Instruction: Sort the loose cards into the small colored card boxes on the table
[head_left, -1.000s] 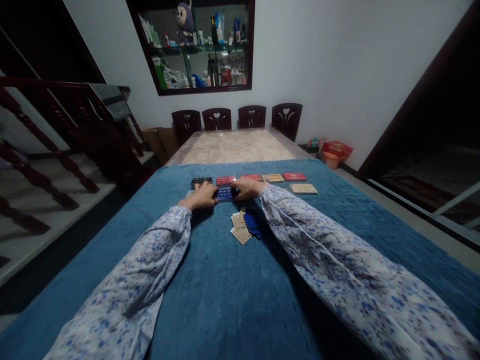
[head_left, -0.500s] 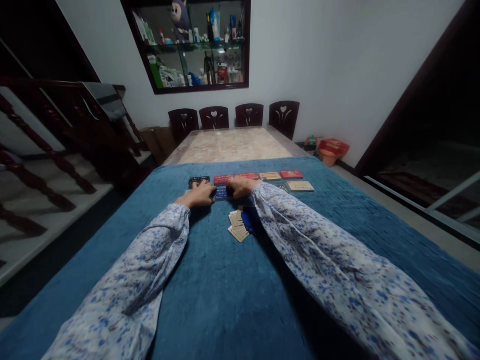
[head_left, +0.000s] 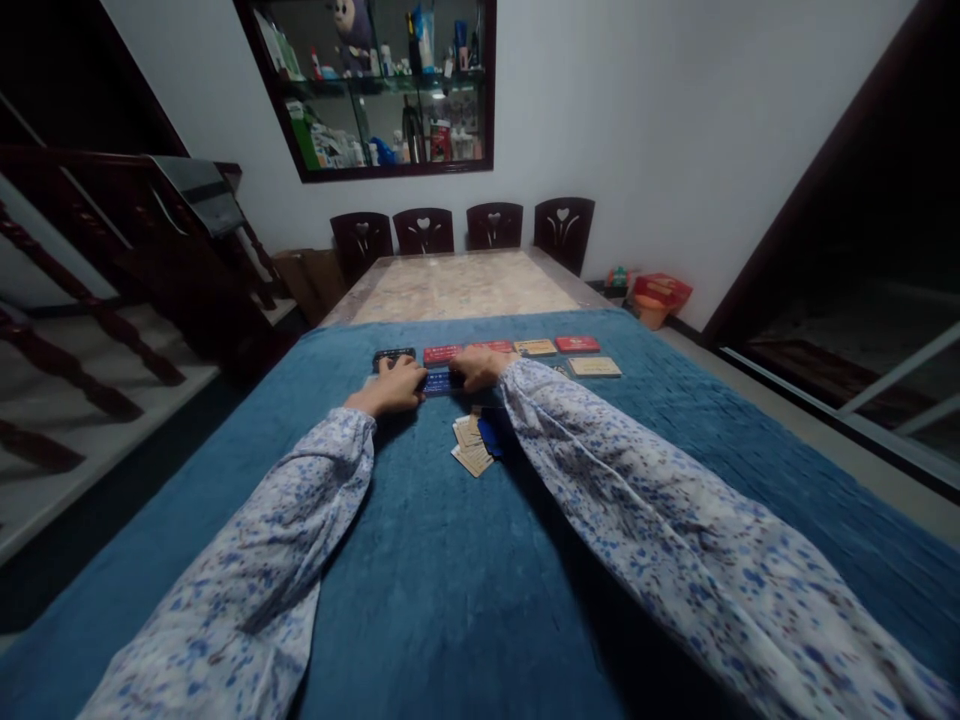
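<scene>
Both my arms, in blue-flowered sleeves, reach out over a blue cloth (head_left: 450, 580). My left hand (head_left: 396, 386) and my right hand (head_left: 478, 366) grip the two ends of a small dark blue box (head_left: 442, 381), fingers curled onto it. Just beyond lies a row of flat small boxes: a black one (head_left: 393, 354), a red one (head_left: 442, 353), a tan one (head_left: 535, 347) and another red one (head_left: 577, 344). A second tan box (head_left: 594, 367) lies to the right. A loose heap of tan and blue cards (head_left: 475, 446) sits under my right forearm.
Beyond the cloth the bare marble table top (head_left: 461, 287) runs to several dark chairs (head_left: 461, 229) at the wall. A glass cabinet (head_left: 379, 85) hangs above. A dark wooden stair rail (head_left: 112, 260) stands at left, an orange basket (head_left: 658, 296) on the floor at right.
Both hands stay on the dark blue box with hardly any shift. The view has drifted slightly, so everything sits a little higher and to the left.
</scene>
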